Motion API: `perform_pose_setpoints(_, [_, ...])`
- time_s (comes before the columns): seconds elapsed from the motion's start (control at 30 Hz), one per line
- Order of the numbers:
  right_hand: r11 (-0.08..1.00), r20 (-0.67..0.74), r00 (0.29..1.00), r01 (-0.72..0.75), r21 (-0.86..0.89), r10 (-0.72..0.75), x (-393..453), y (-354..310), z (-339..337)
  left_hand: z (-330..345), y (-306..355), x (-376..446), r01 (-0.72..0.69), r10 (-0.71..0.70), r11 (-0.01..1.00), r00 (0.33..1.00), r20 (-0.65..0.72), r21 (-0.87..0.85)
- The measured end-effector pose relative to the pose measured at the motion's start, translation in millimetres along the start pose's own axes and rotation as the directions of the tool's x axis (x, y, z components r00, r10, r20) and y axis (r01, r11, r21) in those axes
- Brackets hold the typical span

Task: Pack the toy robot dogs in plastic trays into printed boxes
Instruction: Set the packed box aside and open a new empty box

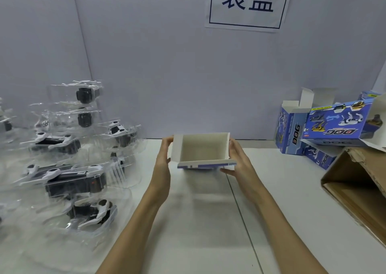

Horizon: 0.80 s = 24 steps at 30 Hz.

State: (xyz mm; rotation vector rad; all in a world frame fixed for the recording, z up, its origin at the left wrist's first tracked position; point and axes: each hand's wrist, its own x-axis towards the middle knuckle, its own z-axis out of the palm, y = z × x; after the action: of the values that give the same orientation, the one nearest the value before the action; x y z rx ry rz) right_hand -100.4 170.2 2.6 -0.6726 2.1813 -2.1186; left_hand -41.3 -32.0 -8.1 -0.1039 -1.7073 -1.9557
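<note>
Open blue-and-white printed cardboard box (203, 151), held above the white worktop (208, 221), mouth toward the camera, pale bare interior showing. Left hand (164, 161) gripping the box's left wall, fingers curled over its edge; right hand (238, 159) gripping the right wall, thumb beneath the lower front flap. Left of the box: piled clear plastic trays with black-and-white toy robot dogs (71, 175), stacked several high on the worktop. Right of the box: blue printed "DOG" boxes (338, 121), flaps open, some upright and some leaning. Nearer than those, right of the held box: open brown corrugated carton (359, 186). Above the box, on the grey wall: white paper sign with dark characters (248, 4).
</note>
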Motion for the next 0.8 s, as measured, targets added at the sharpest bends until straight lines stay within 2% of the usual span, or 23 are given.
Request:
perform_pose_setpoints(0.1, [0.998,0.011,1.000,0.019,0.054,-0.019,-2,-2,4,4,9,-2,0.081,-0.071,0.985,0.995,0.072,-0.154])
perform_pose_setpoints(0.27, [0.993,0.086,0.996,-0.042,0.108,0.033,-1,-4,2,6,12,0,0.126,-0.103,0.981,0.982,0.158,-0.145])
perform_pose_setpoints(0.4, [0.992,0.142,0.989,-0.052,0.116,0.035,-2,-8,5,9,12,1,0.125,-0.113,0.987,0.987,0.115,-0.104])
perform_pose_setpoints(0.57, [0.995,0.127,0.992,-0.023,0.096,0.011,-3,-8,11,6,11,3,0.088,-0.085,0.985,0.996,0.026,-0.146])
perform_pose_setpoints(0.67, [0.997,0.118,0.993,-0.018,0.081,0.008,-3,-8,14,3,12,2,0.077,-0.072,0.976,0.997,0.029,-0.202])
perform_pose_setpoints(0.8, [0.998,0.123,0.992,0.001,0.070,-0.010,-6,-13,17,10,14,-3,0.063,-0.067,0.983,0.998,-0.014,-0.174])
